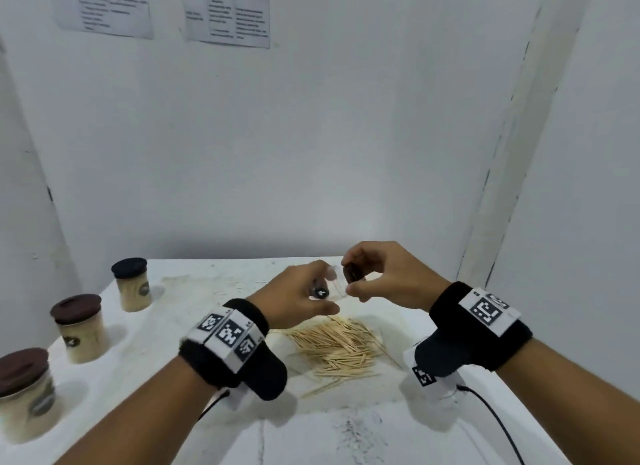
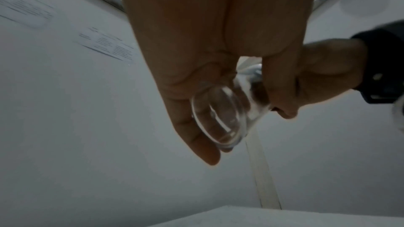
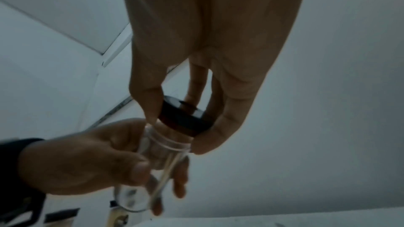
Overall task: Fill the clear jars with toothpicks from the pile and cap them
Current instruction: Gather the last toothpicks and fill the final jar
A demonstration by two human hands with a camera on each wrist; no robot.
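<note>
left hand (image 1: 298,296): raised above the table, fingers and thumb curled round a clear jar (image 1: 330,286), which lies tilted, nearly on its side, its mouth toward the other hand. in the left wrist view the jar's round base (image 2: 216,118) faces the camera.
right hand (image 1: 384,274): also raised, fingertips and thumb pinching a dark cap (image 1: 353,272) by its rim, right at the jar's mouth.
cap and jar: in the right wrist view the cap (image 3: 186,118) sits tilted just beyond the ribbed neck of the jar (image 3: 159,154), touching or almost touching it (which of the two cannot be told). the jar looks empty.
toothpick pile (image 1: 341,347): loose pale sticks heaped on the white table (image 1: 346,437), below and nearer than both hands, with a few strays at the edges.
filled jars: three stand along the left edge of the table, well apart from the hands, each packed with pale toothpicks and capped. far jar (image 1: 133,284) has a black cap, middle jar (image 1: 81,328) a brown one, near jar (image 1: 24,393) a brown one.
wrists: each carries a black band with black-and-white marker tags, the left band (image 1: 230,340) and the right band (image 1: 481,321).
wall: two printed sheets (image 1: 227,13) hang high on the white wall, text too blurred to read.
</note>
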